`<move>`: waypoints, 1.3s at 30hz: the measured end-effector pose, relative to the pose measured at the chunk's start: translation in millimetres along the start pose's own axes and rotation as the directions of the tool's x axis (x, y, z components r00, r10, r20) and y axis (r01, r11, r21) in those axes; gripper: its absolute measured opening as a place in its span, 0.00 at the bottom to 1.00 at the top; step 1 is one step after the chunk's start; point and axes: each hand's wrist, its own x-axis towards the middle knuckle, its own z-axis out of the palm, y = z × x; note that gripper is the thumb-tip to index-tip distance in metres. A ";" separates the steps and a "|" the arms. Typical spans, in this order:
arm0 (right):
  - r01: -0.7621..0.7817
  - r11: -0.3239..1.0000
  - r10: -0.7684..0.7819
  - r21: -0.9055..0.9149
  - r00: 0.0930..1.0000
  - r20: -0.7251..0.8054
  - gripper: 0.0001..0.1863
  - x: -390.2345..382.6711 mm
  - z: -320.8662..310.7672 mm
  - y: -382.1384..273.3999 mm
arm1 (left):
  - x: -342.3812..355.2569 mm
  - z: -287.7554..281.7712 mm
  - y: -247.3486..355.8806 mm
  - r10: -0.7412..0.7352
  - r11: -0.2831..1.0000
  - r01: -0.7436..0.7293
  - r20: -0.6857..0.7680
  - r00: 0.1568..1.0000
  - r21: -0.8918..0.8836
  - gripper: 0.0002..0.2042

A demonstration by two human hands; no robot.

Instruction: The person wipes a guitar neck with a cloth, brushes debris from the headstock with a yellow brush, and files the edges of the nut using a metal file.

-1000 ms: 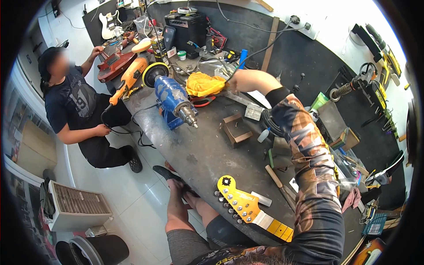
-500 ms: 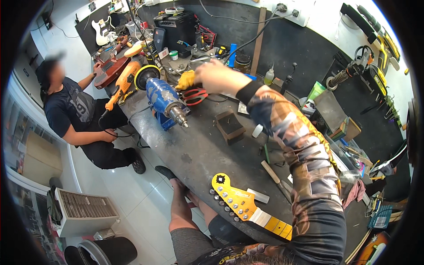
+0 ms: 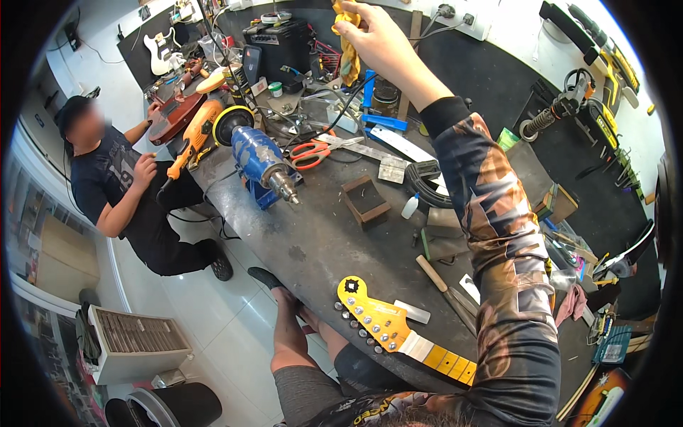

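High at the top of the head view, my right hand (image 3: 373, 39) is closed on a crumpled yellow cloth (image 3: 348, 60), which hangs down from the fingers. The sleeved right arm reaches far across the workbench. My left hand does not show. Close to my body lies a guitar neck (image 3: 382, 320), with an amber headstock and a row of tuning pegs along one side. Scissors with orange-red handles (image 3: 309, 154) lie below the cloth, beside a blue bench motor (image 3: 260, 160) with a metal chuck.
An orange polisher (image 3: 196, 139) rests left of the motor. A brown block (image 3: 366, 202), a small white bottle (image 3: 410, 206) and a wooden-handled file (image 3: 441, 285) lie mid-bench. At the left sits a co-worker (image 3: 114, 178) beside a red-brown guitar body (image 3: 174, 119).
My right hand has lifted the yellow cloth up and away from beside the scissors, toward the wall. The co-worker's nearer hand has risen from the lap to the chest.
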 end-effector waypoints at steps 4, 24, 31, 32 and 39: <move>-0.071 0.996 0.068 0.060 0.996 0.056 0.30 -2.3 -22.4 -1.2 | -5.4 17.4 -4.9 -0.019 1.000 0.019 0.027 0.999 -0.003 0.37; 0.055 0.959 0.182 -0.279 0.633 0.752 0.21 -95.8 -56.6 -110.6 | -62.3 54.0 14.0 -0.001 0.999 0.005 0.110 0.994 -0.032 0.33; 0.032 0.940 0.304 -0.340 0.377 0.875 0.31 -101.4 -68.2 -131.5 | -76.9 39.2 32.4 0.030 0.999 -0.027 0.086 0.996 -0.026 0.32; 0.032 0.940 0.304 -0.341 0.379 0.874 0.31 -102.2 -70.7 -134.4 | -77.5 36.1 32.5 0.032 0.999 -0.030 0.081 0.996 -0.029 0.31; 0.010 0.924 0.359 -0.383 0.329 0.874 0.28 -112.1 -82.4 -146.7 | -79.3 35.2 26.1 0.025 0.999 -0.022 0.075 0.997 -0.041 0.31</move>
